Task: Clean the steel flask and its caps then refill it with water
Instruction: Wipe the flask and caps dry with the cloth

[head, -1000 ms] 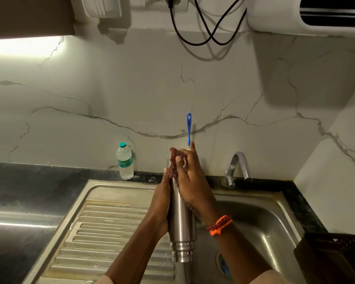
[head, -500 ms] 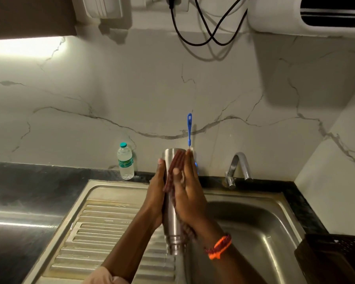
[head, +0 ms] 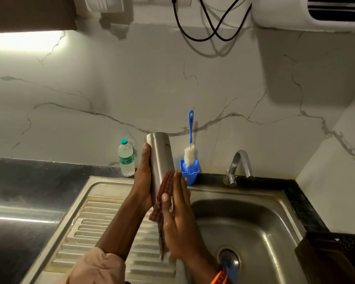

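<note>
One steel flask, one checked cloth, two hands: left hand, right hand. One plastic water bottle, one bottle brush, one blue cup, one tap, one sink.

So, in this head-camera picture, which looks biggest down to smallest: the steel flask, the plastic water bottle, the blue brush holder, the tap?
1. Flask, clearly largest, though it is held nearer the camera.
2. Water bottle.
3. Tap and brush holder look much alike, so I won't rank them.
</note>
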